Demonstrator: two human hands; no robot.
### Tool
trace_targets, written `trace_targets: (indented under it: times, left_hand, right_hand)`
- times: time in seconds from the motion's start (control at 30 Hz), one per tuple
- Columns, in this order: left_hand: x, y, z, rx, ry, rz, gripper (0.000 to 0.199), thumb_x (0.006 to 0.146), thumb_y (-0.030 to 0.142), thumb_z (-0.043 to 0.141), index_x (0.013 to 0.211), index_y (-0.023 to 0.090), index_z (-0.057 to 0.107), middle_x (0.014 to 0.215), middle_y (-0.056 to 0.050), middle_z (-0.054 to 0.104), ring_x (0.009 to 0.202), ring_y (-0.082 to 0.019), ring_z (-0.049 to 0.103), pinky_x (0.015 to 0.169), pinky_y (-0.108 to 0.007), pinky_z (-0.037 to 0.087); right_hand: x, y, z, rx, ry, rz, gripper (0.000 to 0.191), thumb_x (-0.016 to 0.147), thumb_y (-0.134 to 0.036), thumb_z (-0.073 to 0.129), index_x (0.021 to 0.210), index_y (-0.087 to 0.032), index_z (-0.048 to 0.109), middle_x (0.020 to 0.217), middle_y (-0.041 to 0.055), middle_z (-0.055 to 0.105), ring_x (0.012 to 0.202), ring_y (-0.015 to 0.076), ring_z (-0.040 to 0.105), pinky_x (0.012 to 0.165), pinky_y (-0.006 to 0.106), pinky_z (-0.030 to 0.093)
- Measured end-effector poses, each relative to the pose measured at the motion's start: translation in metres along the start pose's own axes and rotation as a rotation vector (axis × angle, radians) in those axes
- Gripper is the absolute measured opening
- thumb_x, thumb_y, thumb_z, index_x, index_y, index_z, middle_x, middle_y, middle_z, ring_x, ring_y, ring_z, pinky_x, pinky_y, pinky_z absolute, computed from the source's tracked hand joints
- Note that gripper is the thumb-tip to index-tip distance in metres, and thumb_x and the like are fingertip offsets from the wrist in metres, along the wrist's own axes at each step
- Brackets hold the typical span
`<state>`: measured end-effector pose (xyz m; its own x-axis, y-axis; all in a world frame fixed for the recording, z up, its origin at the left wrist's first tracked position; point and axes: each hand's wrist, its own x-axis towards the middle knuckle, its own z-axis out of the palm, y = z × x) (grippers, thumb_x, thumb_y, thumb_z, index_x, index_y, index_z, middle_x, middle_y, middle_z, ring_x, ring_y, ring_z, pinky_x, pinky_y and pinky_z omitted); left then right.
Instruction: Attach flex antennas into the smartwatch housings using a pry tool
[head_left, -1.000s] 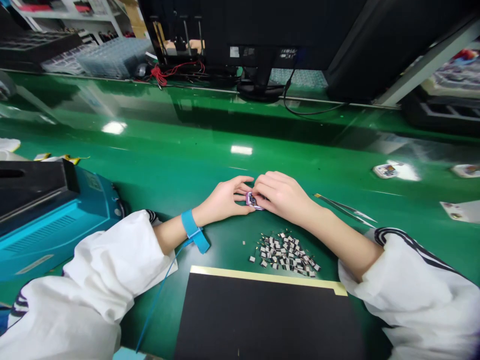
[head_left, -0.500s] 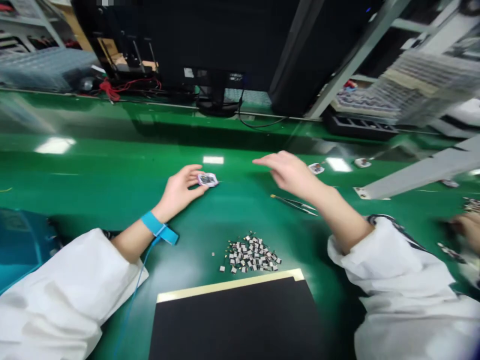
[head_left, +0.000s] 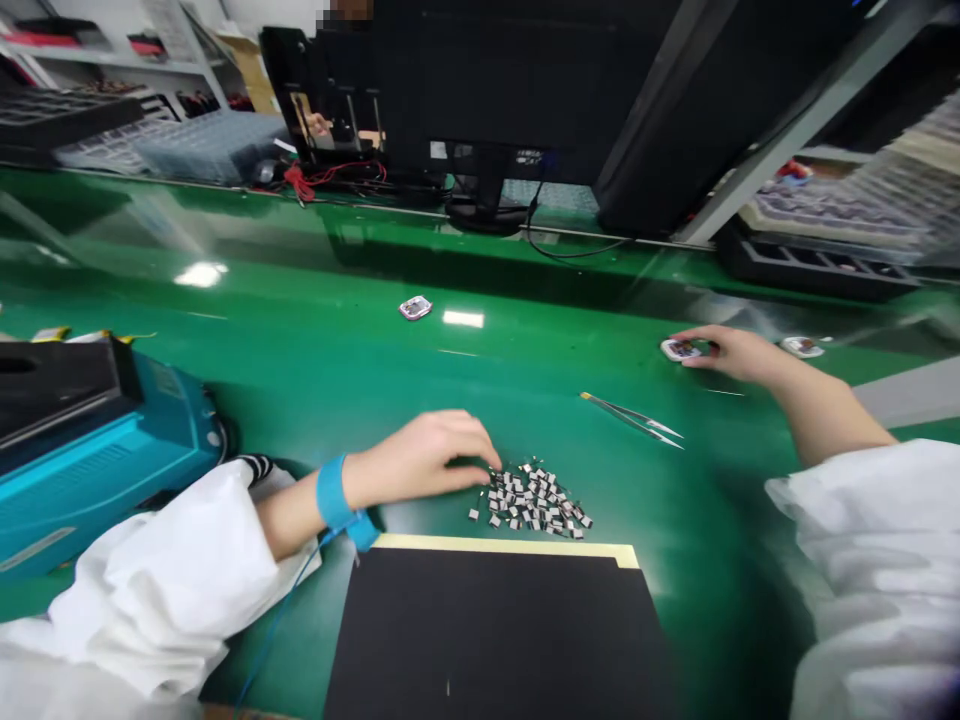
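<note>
My left hand (head_left: pixel 431 455), with a blue strap (head_left: pixel 334 493) on its wrist, is at the left edge of a pile of small silvery parts with short leads (head_left: pixel 536 500). Its thumb and forefinger are slightly apart, and no part shows between them. My right hand (head_left: pixel 731 352) is closed on the edge of a small white-rimmed device with an exposed circuit board (head_left: pixel 679 349), on the green mat. Tweezers (head_left: pixel 634 418) lie between the hands. A similar purple-edged device (head_left: pixel 415 307) rests farther back at the left.
A black board with a yellow edge (head_left: pixel 495 630) lies in front of me. At the left stands a blue and black machine (head_left: pixel 157 440). Another white device (head_left: pixel 802 346) is beyond my right hand, near a slanted white bar (head_left: pixel 911 390). A monitor stand (head_left: pixel 487 205) and trays (head_left: pixel 825 225) are behind.
My left hand has let go of the purple-edged device, left it on the mat and come down to the parts pile. My right hand has moved right and taken hold of another device.
</note>
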<state>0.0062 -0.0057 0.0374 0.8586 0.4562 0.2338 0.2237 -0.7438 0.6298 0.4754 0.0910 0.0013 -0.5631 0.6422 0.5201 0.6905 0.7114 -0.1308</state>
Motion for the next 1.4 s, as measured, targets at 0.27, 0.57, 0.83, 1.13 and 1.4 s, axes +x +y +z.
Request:
trace_targets:
  times: [0.27,0.57,0.83,1.13,1.4]
  left_hand:
    - [-0.028,0.014,0.032,0.179,-0.052,-0.028,0.017,0.084,0.025,0.047,0.077,0.016,0.061,0.075,-0.002,0.057,0.07,-0.011,0.052,0.066,-0.02,0.038]
    - [-0.046,0.008,0.001,0.421,0.147,-0.263,0.02,0.086,0.018,0.042,0.1,0.013,0.056,0.086,-0.005,0.058,0.077,-0.014,0.055,0.068,-0.024,0.045]
    - [-0.014,-0.027,0.005,0.337,0.331,-0.271,0.015,0.083,0.016,0.047,0.09,0.013,0.06,0.084,-0.004,0.057,0.075,-0.01,0.053,0.067,-0.019,0.043]
    - [-0.011,-0.031,0.004,0.365,0.311,-0.276,0.013,0.083,0.019,0.048,0.088,0.018,0.061,0.089,0.0,0.061,0.079,-0.01,0.057,0.069,-0.019,0.044]
    - [-0.008,-0.033,0.006,0.544,0.222,-0.232,0.018,0.085,0.021,0.044,0.083,0.019,0.062,0.082,0.001,0.062,0.08,-0.014,0.059,0.07,-0.024,0.046]
  right_hand:
    - [0.061,-0.073,0.008,-0.081,-0.092,0.011,0.035,0.065,-0.05,0.062,0.065,-0.015,0.061,0.048,0.0036,0.056,0.033,0.0039,0.042,0.03,0.018,0.026]
    - [0.133,-0.253,0.083,0.115,-0.473,0.0,0.03,0.072,-0.04,0.062,0.091,-0.017,0.057,0.083,0.0027,0.058,0.079,0.0162,0.055,0.065,0.027,0.044]
    - [0.135,-0.245,0.114,0.444,-0.348,0.113,0.019,0.078,-0.033,0.057,0.087,-0.017,0.061,0.076,0.0007,0.056,0.07,0.0108,0.053,0.06,0.021,0.04]
    - [0.12,-0.247,0.112,0.435,-0.229,0.157,0.035,0.079,-0.031,0.055,0.111,-0.016,0.051,0.102,0.0049,0.057,0.089,0.0164,0.054,0.07,0.027,0.045]
    - [0.12,-0.252,0.119,0.404,-0.245,0.148,0.043,0.075,-0.032,0.06,0.113,-0.018,0.046,0.103,0.0045,0.055,0.089,0.018,0.054,0.07,0.029,0.046]
